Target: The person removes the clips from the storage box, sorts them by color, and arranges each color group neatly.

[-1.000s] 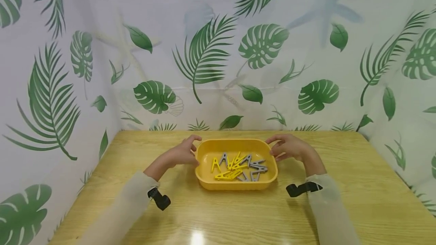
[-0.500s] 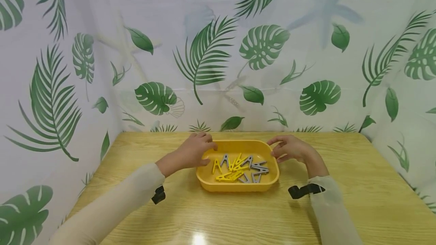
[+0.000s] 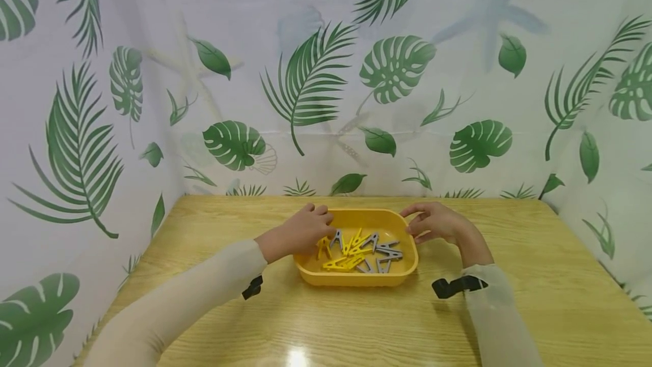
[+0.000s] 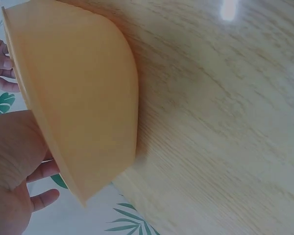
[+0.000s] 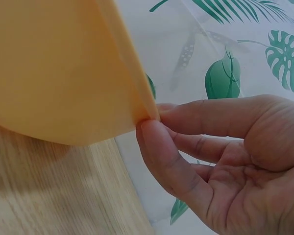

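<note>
A yellow plastic tray (image 3: 356, 280) holds yellow clothespins (image 3: 342, 264) and grey clothespins (image 3: 388, 254). My left hand (image 3: 301, 230) reaches over the tray's left rim, its fingers loosely bent above a yellow clothespin at the left end. In the left wrist view, the tray wall (image 4: 83, 93) hides the thumb side of this hand (image 4: 10, 161), while two of its fingers show beyond the rim. On the other side, my right hand (image 3: 438, 224) holds the tray's right end. Seen from the right wrist, thumb and forefinger of this hand (image 5: 235, 152) pinch the rim (image 5: 132, 63).
The tray stands on a wood-grain table (image 3: 326, 327) towards its back edge. A white cloth with green leaf prints (image 3: 326, 101) hangs behind and along both sides. Black wrist straps (image 3: 458, 285) sit over the pale sleeves.
My left hand has left the tray's left end and moved right, over the rim and above the clothespins. The right hand keeps its hold, and the tray stays in place.
</note>
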